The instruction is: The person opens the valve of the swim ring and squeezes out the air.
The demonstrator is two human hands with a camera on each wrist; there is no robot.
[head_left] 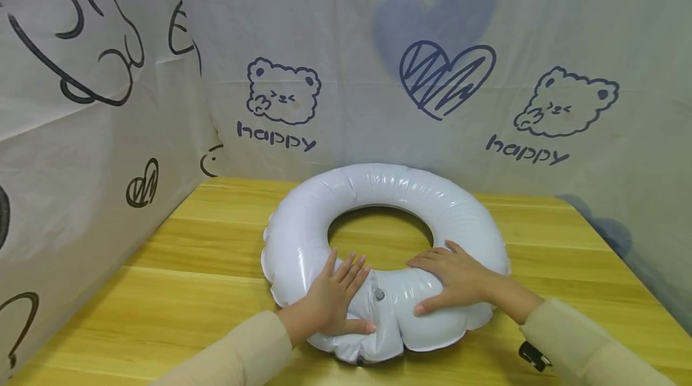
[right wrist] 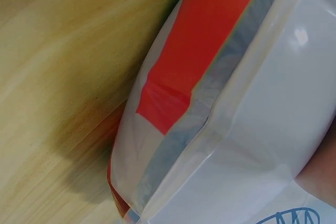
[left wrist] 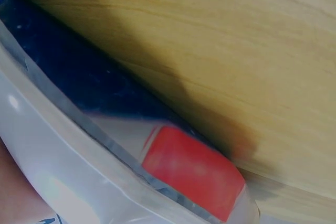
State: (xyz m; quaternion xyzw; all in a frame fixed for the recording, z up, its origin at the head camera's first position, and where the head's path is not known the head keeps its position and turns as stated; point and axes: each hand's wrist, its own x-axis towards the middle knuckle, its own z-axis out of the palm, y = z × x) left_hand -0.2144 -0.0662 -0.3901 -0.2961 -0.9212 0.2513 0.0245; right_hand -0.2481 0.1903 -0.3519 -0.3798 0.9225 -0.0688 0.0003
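A white inflatable swim ring (head_left: pixel 373 182) lies on the table in the head view, puffed up, with creases at its near side. My left hand (head_left: pixel 337 302) rests on the near left part of it, fingers extended and thumb spread toward the valve (head_left: pixel 379 295). On the near right part lies my right hand (head_left: pixel 456 278), with its fingers toward the centre hole and its thumb apart. The valve sits between the two hands. Below the ring's seam, the left wrist view shows a dark blue and red underside (left wrist: pixel 194 166); a red patch (right wrist: pixel 194 45) appears in the right wrist view.
The ring stands on a yellow wood-grain table (head_left: pixel 178 266). A pale cloth (head_left: pixel 346 32) printed with bears and hearts hangs behind and along the left side. By the right sleeve is a small black object (head_left: pixel 534 356).
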